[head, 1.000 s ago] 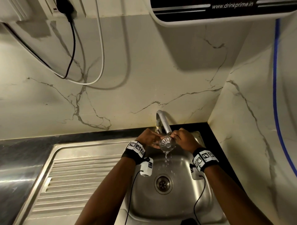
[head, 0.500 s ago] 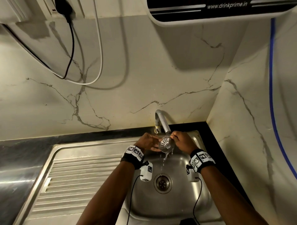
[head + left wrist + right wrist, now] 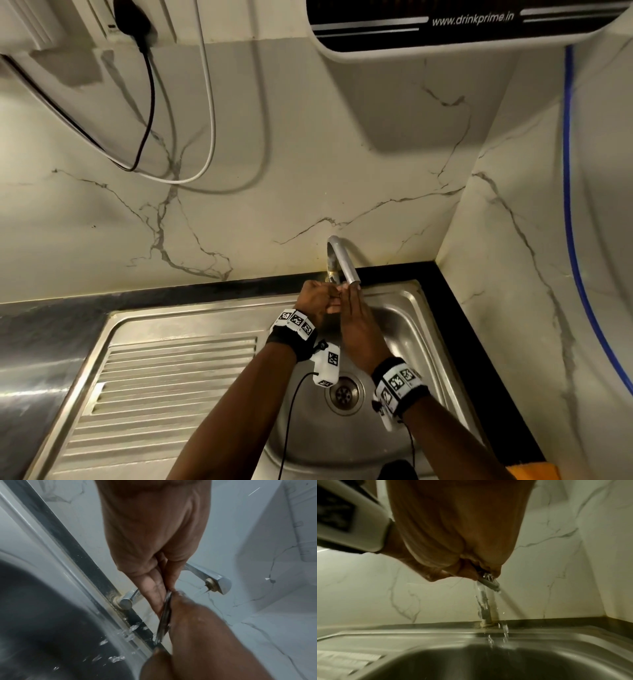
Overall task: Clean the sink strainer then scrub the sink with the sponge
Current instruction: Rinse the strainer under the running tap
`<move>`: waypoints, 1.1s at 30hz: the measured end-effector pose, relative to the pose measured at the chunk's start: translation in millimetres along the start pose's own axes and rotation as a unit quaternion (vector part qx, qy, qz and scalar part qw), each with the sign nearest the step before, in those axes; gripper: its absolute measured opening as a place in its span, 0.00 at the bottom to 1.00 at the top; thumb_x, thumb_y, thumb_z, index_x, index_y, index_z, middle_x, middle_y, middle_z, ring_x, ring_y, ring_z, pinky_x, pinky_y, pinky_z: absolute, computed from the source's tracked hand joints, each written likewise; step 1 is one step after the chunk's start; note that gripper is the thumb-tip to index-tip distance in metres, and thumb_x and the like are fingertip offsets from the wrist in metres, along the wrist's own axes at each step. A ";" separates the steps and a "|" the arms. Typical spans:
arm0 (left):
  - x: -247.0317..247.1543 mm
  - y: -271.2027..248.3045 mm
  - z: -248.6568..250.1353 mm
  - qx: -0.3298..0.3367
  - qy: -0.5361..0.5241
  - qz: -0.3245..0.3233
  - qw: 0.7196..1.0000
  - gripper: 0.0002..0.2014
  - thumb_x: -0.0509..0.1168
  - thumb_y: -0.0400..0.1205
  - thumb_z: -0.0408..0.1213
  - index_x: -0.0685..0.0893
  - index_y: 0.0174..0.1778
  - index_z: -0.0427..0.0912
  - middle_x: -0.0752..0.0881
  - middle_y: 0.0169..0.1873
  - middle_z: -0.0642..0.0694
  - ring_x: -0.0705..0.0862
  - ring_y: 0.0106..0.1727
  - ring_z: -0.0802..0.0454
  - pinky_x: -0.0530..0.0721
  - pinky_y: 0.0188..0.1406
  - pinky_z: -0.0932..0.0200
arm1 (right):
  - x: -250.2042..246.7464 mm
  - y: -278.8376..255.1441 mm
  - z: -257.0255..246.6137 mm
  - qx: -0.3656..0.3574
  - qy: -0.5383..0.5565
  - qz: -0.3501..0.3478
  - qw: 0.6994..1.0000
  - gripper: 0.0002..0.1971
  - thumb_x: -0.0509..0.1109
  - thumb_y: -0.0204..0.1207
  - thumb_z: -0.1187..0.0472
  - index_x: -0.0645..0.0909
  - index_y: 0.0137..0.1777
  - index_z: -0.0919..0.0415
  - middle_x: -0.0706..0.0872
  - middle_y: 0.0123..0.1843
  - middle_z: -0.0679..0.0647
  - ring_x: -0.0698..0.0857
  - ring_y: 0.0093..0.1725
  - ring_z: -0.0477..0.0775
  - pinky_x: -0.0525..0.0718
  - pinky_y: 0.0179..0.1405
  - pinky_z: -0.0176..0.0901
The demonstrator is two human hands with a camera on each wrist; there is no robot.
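Because it is being rinsed, the strainer (image 3: 165, 616) is held on edge right under the tap (image 3: 344, 262), above the sink (image 3: 424, 329) bowl, so water can run across it and drop into the basin. In the left wrist view it shows only as a thin metal rim sandwiched between the two hands. The left hand (image 3: 317, 298) pinches it with curled fingers, which steadies it in the stream. The right hand (image 3: 358, 325) lies with fingers stretched along its other face; whether the thumb also grips cannot be told, but the flat fingers suit rubbing dirt off. Water falls in broken strands past the tap's post into the bowl. The drain (image 3: 343, 394) sits open below the wrists, its strainer lifted out, so loosened bits would likely wash straight down. No sponge is in view; scrubbing seems not yet begun.
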State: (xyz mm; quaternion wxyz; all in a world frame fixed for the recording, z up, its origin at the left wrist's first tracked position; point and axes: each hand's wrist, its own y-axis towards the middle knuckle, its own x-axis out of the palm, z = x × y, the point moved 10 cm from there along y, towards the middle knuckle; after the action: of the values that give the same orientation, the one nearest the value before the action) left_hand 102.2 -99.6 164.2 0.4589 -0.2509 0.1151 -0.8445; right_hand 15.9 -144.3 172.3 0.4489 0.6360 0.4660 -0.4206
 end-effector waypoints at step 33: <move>14.8 -8.9 -24.8 0.083 -0.039 0.004 0.996 0.11 0.69 0.83 0.29 0.88 0.53 0.22 0.90 0.41 0.34 0.90 0.41 0.43 0.91 0.47 0.48 | -3.0 26.6 52.5 0.095 0.204 -0.076 0.971 0.29 0.62 0.80 0.68 0.62 0.81 0.56 0.80 0.70 0.57 0.87 0.58 0.58 0.88 0.53 0.47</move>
State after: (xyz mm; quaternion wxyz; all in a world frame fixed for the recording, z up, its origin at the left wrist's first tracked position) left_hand 75.9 -107.9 151.7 0.4860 -0.2442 0.0278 -0.8387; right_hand 34.9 -199.8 167.1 0.2490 0.7104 0.5529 -0.3573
